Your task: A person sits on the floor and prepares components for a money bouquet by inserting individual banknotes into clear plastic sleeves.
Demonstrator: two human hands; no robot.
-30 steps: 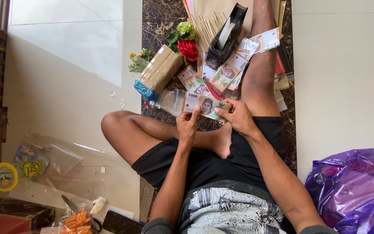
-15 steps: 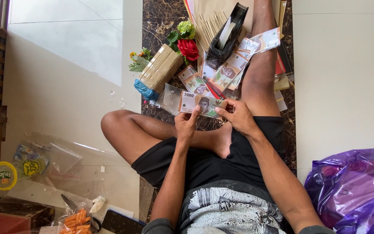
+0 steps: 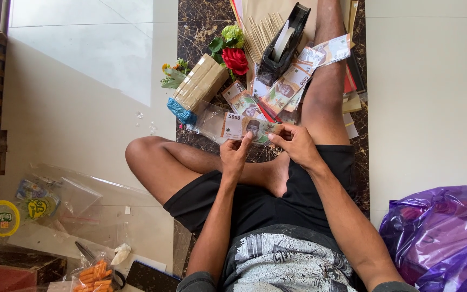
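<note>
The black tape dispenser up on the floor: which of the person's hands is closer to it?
Right. The right hand sits just below the tape dispenser, pinching the banknote's right end. The left hand holds the note's middle, lower and further left.

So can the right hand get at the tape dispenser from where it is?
Probably yes: the tape dispenser stands just beyond the right hand, with only loose banknotes lying between, but that hand would first have to release the banknote.

Banknote [image 3: 244, 128] between both hands, tape dispenser [image 3: 282, 46] beyond, plastic bag [image 3: 439, 238] at right
</note>
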